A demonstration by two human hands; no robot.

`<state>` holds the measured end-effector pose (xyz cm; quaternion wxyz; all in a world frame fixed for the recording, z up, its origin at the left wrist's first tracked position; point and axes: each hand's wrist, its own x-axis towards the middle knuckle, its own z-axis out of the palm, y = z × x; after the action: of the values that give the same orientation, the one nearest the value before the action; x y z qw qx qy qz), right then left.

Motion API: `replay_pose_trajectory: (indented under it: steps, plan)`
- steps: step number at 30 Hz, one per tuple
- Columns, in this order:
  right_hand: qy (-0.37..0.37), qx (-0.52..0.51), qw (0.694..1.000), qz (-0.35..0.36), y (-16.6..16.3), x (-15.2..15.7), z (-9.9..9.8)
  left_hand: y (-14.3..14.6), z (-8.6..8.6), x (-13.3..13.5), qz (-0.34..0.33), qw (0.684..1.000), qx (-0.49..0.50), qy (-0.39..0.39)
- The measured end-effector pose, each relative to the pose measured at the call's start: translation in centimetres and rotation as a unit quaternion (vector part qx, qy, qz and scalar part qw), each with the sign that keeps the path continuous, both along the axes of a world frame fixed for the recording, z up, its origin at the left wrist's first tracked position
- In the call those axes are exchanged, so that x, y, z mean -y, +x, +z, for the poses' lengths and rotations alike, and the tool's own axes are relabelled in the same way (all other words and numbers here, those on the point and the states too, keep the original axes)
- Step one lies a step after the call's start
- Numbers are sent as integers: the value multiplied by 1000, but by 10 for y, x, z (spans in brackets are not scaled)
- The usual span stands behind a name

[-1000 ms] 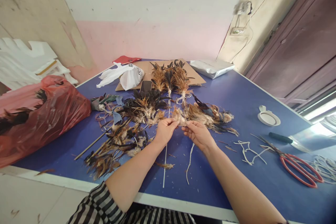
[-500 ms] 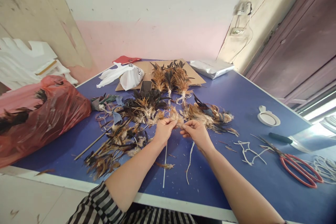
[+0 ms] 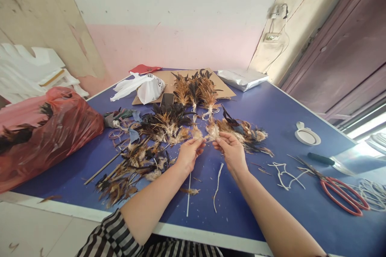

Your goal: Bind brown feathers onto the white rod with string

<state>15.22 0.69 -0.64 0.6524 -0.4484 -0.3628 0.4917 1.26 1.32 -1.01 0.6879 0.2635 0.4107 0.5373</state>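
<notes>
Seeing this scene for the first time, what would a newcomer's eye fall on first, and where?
Probably the bulky red plastic bag at the left of the blue table. Next, at the middle, the left hand pinches a small tan feather tuft and the right hand a paler tuft, with brown-and-black feather bundles beyond them. Red-handled scissors stand out at the right.

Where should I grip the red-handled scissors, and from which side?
Probably the red handles, right hand coming from the near side, once free of its feather tuft. They lie flat, with the blades pointing away left; white cord crowds the handles' right.
</notes>
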Motion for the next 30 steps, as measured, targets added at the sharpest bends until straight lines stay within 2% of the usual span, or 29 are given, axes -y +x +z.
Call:
replay_pose_trajectory:
  steps: [4, 12, 18, 22, 25, 30]
  plan:
    - [-9, 2, 1000, -14, -5, 1, -1, 9, -2, 9, -31, 999, -10, 18]
    - [7, 96, 995, -30, -14, 8, -2, 13, 0, 16, -31, 998, -32, 45]
    - [24, 193, 979, -54, -16, 9, -7, 14, -2, 19, -16, 998, -18, 56]
    - [22, 219, 975, -40, -17, 11, -4, 14, -3, 17, -12, 999, -6, 47]
    - [49, 277, 959, -34, -18, 14, 0, 14, -3, 15, -7, 999, 1, 41]
    - [149, 391, 908, -23, -19, 19, 5, 10, -3, 11, -9, 998, 43, 34]
